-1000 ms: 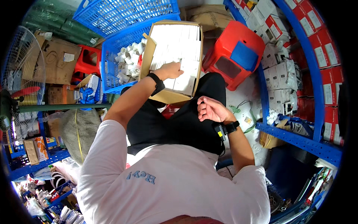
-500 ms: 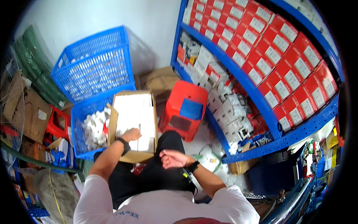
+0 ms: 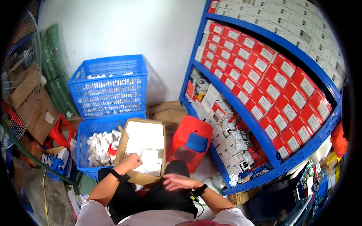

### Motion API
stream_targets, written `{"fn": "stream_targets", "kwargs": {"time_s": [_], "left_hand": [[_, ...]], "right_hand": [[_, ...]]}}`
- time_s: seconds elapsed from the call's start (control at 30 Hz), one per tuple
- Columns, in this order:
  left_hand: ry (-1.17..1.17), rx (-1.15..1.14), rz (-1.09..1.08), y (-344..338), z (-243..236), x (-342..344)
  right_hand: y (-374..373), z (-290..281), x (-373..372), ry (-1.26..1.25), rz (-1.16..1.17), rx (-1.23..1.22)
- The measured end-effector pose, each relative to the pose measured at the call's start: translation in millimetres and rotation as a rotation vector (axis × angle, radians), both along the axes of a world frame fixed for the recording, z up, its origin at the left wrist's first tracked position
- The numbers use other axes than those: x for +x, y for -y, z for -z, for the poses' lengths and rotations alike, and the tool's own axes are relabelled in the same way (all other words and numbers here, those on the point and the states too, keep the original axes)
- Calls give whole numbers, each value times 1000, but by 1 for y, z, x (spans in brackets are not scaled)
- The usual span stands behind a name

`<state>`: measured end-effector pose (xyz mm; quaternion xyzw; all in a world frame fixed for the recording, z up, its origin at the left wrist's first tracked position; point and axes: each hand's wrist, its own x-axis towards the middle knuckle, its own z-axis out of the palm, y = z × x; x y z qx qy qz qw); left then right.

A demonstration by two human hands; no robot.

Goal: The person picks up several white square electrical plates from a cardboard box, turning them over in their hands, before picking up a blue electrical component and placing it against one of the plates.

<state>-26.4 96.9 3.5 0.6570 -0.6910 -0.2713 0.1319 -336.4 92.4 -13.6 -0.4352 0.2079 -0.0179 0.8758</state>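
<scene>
An open cardboard carton (image 3: 145, 178), packed with white box-like pieces (image 3: 145, 135), stands before me, its near end between my knees. My left hand (image 3: 129, 162) is curled closed over the carton's near left corner, beside the white pieces. Whatever its fingers may hold is hidden. To the right of the carton, my right hand (image 3: 180, 182) hovers by my right knee with its fingers stretched out and nothing in them.
Left of the carton sits a blue crate (image 3: 85, 141) of white pipe fittings; another blue crate (image 3: 107, 84) stands behind it. A red stool (image 3: 194, 130) is to the right, then a blue shelf (image 3: 241, 105) stacked with red boxes (image 3: 269, 84). A wire rack (image 3: 22, 75) lies far left.
My left hand has drawn back from the white pieces toward the carton's near left corner. My right hand's curled fingers have stretched out. The whole view has tilted upward.
</scene>
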Motion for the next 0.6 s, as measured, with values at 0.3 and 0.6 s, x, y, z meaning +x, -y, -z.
{"fn": "stream_targets", "kwargs": {"time_s": [0.3, 0.6], "left_hand": [[-524, -96, 80, -87, -56, -23], [-904, -78, -118, -111, -55, -39]], "right_hand": [[-6, -26, 57, 254, 322, -258], [-30, -96, 67, 344, 375, -709]]}}
